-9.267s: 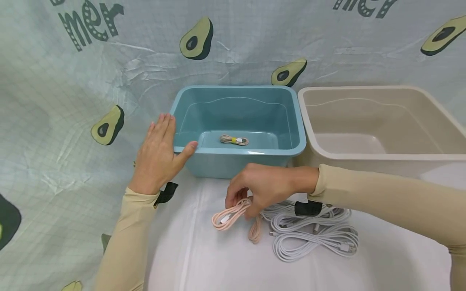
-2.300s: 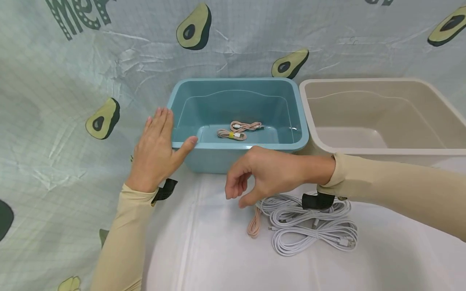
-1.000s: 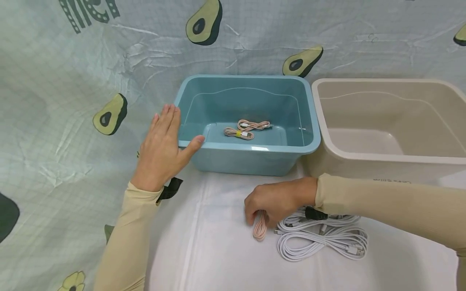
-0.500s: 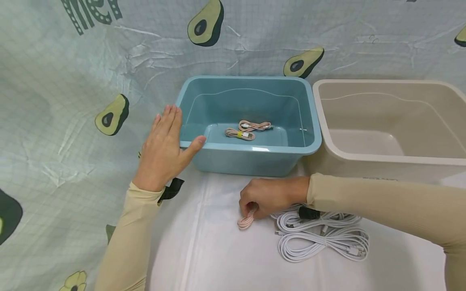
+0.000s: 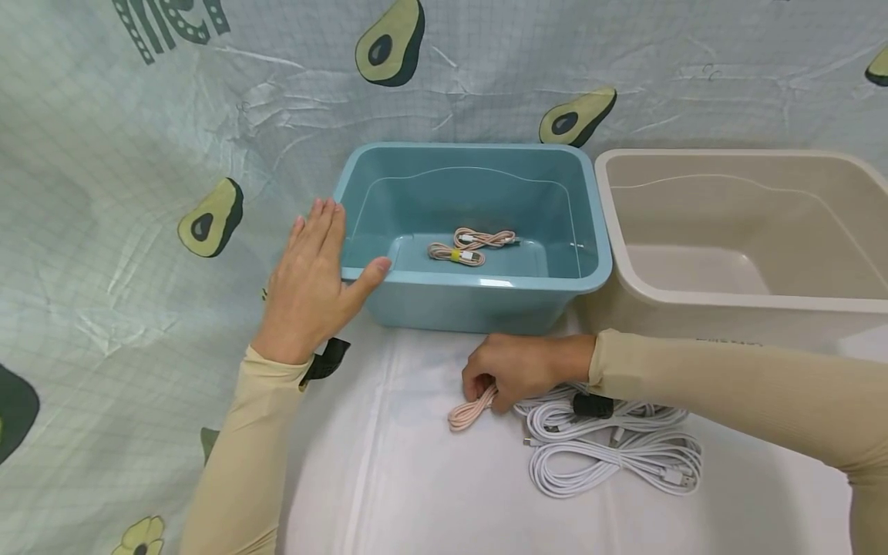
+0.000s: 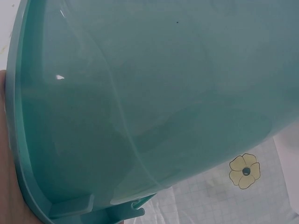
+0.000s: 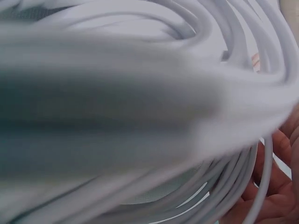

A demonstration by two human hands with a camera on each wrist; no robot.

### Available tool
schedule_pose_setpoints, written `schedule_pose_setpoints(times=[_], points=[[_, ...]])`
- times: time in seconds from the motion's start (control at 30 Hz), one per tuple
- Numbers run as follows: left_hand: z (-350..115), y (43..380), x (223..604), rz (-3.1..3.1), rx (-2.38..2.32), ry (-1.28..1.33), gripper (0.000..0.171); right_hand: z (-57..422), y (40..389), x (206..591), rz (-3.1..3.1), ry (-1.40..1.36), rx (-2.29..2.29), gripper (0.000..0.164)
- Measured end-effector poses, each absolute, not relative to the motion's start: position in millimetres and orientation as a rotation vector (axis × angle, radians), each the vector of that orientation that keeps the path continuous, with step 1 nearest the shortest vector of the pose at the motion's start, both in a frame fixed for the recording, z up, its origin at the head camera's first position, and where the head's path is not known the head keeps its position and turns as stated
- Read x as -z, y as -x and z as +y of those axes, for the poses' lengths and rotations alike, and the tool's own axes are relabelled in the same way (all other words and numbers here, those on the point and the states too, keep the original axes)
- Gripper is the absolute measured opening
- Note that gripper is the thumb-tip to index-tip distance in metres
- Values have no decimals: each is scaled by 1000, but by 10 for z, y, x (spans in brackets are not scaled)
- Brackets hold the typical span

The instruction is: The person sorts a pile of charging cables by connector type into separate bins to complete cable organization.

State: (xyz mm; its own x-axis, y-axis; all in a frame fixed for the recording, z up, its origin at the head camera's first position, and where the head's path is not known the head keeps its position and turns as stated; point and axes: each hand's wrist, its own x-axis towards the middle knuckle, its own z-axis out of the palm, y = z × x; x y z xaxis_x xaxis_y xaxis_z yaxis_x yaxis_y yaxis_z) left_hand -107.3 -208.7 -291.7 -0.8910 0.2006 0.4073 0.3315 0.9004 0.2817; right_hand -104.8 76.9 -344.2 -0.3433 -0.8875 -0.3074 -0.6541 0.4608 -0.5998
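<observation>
My right hand [image 5: 509, 370] pinches one end of a coiled pink cable [image 5: 468, 413] low over the white table, in front of the blue bin [image 5: 472, 303]. My left hand [image 5: 305, 285] lies with straight fingers against that bin's left rim, thumb over the front corner. Two more pink cables, one bound with a yellow tie [image 5: 455, 255] and another above it [image 5: 484, 238], lie on the bin floor. Coiled white cables [image 5: 613, 461] are heaped beside and under my right wrist. In the right wrist view, blurred white cable loops [image 7: 233, 177] hide most of the right hand [image 7: 273, 186].
A beige bin [image 5: 749, 302] stands right beside the blue one. Behind both hangs a pale sheet [image 5: 486, 77] printed with avocados. A white cloth [image 5: 416, 493] covers the table in front.
A second pink cable has come to lie in the blue bin since the earliest frame. My right hand came down to the last pink cable on the table and now pinches it, turned leftward. Left hand stays.
</observation>
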Motion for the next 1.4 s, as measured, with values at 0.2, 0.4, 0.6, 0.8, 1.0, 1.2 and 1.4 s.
schedule_pose_setpoints(times=[0.2,0.4,0.6,0.8,1.0,1.2,1.4], points=[[-2092,1061,2910,-2688,487,393,103,751,1038,3441,2108,1279,483,27],[-2092,1055,2903,-2681,491,395,102,705,1019,3445,2101,1313,508,25],[-2082,1051,2890,-2677,494,398,104,698,1005,3430,2096,1250,551,28],[-2079,1051,2883,-2684,490,395,104,735,1011,3450,2082,1188,618,29],[-2085,1046,2895,-2680,488,392,105,734,995,3446,2076,1213,658,28],[-2084,1048,2901,-2682,485,390,106,699,976,3380,2085,1265,722,26],[-2084,1056,2901,-2687,476,386,105,690,970,3291,2093,1278,780,25]])
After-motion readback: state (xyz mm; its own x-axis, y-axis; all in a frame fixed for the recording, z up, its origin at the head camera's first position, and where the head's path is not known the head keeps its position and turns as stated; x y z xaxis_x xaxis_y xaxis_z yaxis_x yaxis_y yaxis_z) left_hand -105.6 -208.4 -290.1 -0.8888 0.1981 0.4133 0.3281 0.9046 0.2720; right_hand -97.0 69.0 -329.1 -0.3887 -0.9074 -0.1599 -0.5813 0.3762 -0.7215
